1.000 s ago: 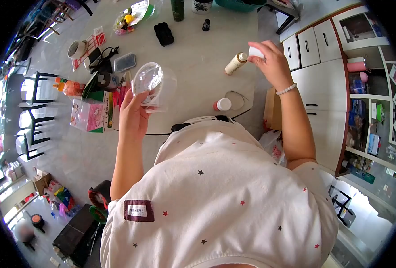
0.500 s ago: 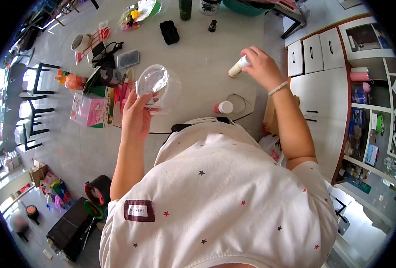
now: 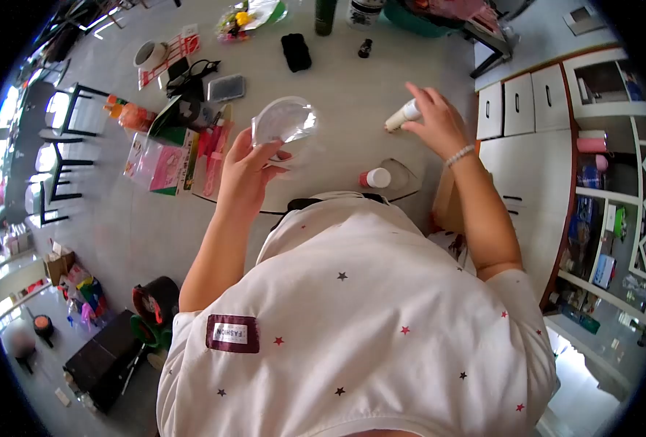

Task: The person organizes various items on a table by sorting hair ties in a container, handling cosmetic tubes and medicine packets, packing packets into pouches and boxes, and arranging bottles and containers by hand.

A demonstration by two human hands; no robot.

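Observation:
My left hand (image 3: pixel 248 162) is closed on a clear plastic cup (image 3: pixel 283 120) with a round rim, held above the table; glare and blur hide what is inside. At the right, my right hand (image 3: pixel 439 120) has its thumb and fingers around the white cap of a small cream-coloured bottle (image 3: pixel 396 122), its index finger stretched past the cap. The bottle's lower end seems to rest on the table. Closer to my body is a red jar with a white cap (image 3: pixel 377 177), beside a clear round object (image 3: pixel 397 173).
Left of the cup are a pink-and-green box (image 3: pixel 166 164), an orange bottle (image 3: pixel 130 115), a flat clear case (image 3: pixel 226 87) and a cable (image 3: pixel 202 69). A black case (image 3: pixel 296 52) and a small dark bottle (image 3: pixel 365 48) lie farther back. White cabinets (image 3: pixel 527 167) stand at the right.
The view has shifted, so the table things appear farther right. My left hand and the cup have turned slightly. My right hand remains at the bottle, its fingers a little straighter.

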